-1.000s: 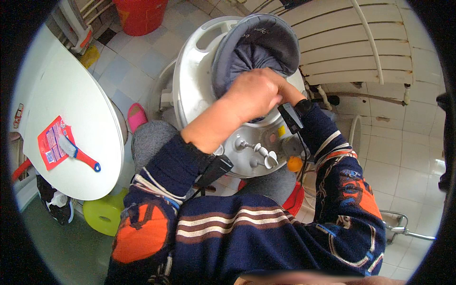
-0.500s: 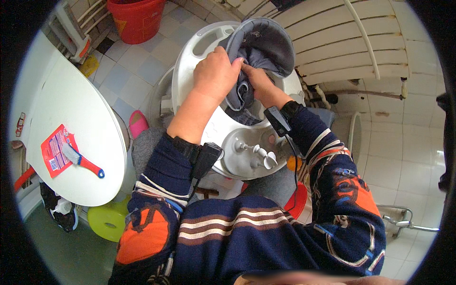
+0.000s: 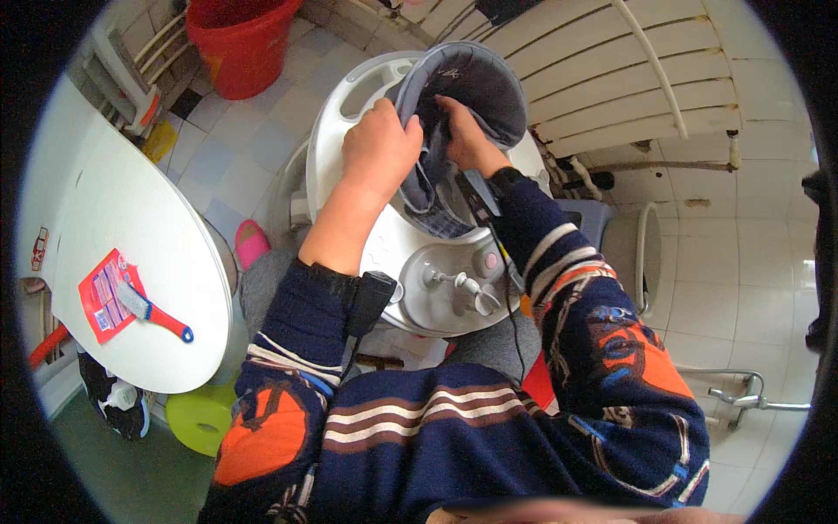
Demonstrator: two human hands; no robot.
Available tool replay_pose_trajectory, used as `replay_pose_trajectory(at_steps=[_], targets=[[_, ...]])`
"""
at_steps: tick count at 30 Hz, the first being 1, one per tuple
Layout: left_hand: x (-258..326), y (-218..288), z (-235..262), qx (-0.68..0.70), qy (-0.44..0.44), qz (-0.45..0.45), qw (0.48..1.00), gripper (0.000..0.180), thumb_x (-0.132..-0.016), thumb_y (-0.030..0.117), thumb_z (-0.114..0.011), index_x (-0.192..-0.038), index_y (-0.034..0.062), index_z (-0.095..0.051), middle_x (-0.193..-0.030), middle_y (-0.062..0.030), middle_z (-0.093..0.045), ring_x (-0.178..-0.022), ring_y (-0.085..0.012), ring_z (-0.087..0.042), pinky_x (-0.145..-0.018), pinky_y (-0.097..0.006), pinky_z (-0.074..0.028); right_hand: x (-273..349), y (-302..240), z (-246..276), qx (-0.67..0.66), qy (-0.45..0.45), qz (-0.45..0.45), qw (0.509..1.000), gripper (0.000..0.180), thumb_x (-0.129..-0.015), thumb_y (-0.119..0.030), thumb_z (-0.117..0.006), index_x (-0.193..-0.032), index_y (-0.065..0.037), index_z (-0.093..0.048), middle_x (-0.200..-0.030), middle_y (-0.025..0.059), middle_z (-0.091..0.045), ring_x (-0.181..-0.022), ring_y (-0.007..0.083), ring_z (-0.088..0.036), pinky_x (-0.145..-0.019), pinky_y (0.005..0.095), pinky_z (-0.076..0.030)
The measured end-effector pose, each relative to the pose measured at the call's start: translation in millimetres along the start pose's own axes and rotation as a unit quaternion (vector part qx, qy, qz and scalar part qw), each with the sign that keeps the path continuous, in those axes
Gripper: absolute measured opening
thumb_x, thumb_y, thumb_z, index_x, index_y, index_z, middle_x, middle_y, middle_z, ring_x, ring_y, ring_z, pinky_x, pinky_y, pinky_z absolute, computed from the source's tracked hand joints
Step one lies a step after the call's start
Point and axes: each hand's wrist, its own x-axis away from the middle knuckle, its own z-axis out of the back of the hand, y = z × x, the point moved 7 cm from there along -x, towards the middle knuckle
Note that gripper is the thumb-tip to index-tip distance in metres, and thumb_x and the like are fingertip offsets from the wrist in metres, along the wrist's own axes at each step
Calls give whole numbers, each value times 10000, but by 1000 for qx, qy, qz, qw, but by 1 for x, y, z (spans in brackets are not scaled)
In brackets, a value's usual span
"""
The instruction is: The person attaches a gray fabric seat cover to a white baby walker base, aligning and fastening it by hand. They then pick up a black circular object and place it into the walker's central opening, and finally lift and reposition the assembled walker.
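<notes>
A white baby walker (image 3: 329, 162) with a rounded plastic rim stands in front of me. Its padded dark grey fabric seat (image 3: 489, 92) has a raised, curved back, and folded cloth hangs inside the ring. My left hand (image 3: 381, 148) is closed on the seat's left edge, thumb on the near side. Inside the curve, my right hand (image 3: 471, 140) is closed round a fold of the cloth; some of its fingertips are hidden. Nearer to me, the walker's grey tray (image 3: 423, 301) carries a small upright toy (image 3: 471, 288) and a pink button (image 3: 491, 260).
At left, a white round-edged top (image 3: 166, 236) bears a red packet (image 3: 98, 301) and a red-and-blue-handled brush (image 3: 157, 314). A red bucket (image 3: 240, 52) stands on the tiled floor. A green stool (image 3: 205, 419) is at lower left. A white radiator (image 3: 602, 79) lines the far right.
My right hand has shifted deeper into the seat's curve, away from my left hand, which still grips the edge. The raised back has tipped more upright. My view has shifted slightly.
</notes>
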Motion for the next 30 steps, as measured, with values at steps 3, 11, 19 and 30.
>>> replay_pose_trajectory(at_steps=[3, 11, 19, 30], targets=[[-1, 1, -2, 6, 0, -6, 1000, 401, -896, 346, -645, -1007, -36, -594, -956, -265, -686, -907, -450, -677, -833, -510, -541, -40, -2, 4, 139, -7, 99, 985, 355, -952, -258, -499, -1162, -7, -638, -1092, 132, -691, -932, 279, -665, -865, 408, -506], [-2, 2, -1, 8, 8, -10, 1000, 414, -898, 360, -647, -1009, -33, -577, -970, -270, -679, -909, -450, -674, -829, -507, -545, -58, 4, 9, 339, 135, 124, 923, 455, -910, -302, -546, -1208, 37, -610, -1179, 202, -671, -1028, 340, -670, -849, 464, -515], [0, 4, -5, 30, -9, 2, 1000, 472, -897, 392, -642, -1050, -50, -580, -984, -291, -680, -934, -475, -657, -856, -527, -520, -65, -6, 18, 349, 256, 94, 897, 501, -893, -345, -512, -1106, 82, -667, -1204, 322, -628, -1156, 455, -596, -949, 495, -474], [1, 2, -7, 33, -9, -7, 999, 454, -889, 381, -651, -1036, -38, -558, -961, -296, -677, -906, -481, -659, -835, -537, -525, -71, 13, 28, 136, 260, 63, 954, 560, -892, -382, -540, -1175, 90, -636, -1246, 270, -640, -1125, 413, -627, -983, 484, -452]])
